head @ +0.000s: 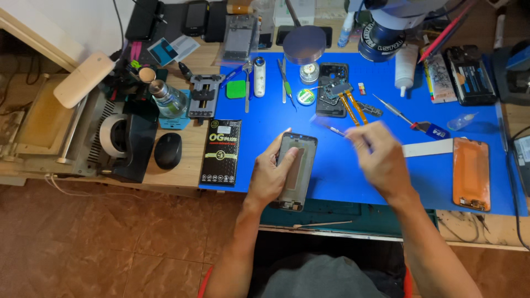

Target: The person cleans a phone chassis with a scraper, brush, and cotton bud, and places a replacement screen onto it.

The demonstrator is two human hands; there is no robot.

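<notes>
The left hand (270, 174) holds a phone frame (296, 171) w/ its open inside facing up. The thumb lies across the middle and the fingers wrap the left edge. The frame sits at the front of the blue mat (342, 182), just over the table edge.

The right hand (378, 157) is blurry. It pinches thin tweezers (334, 130), tips pointing left, just above the frame's top right corner. Can't tell if the tips touch it.

Behind the hands lies a dark phone body (333, 88) w/ orange flat cables (353, 107) sticking out. A small screwdriver (411, 120) lies to the right of those. An orange phone back (471, 174) rests far right on the mat. On the left, a black flat box (221, 152) sits at the mat's edge, and a black mouse (168, 150) is beside it on the wood.
</notes>
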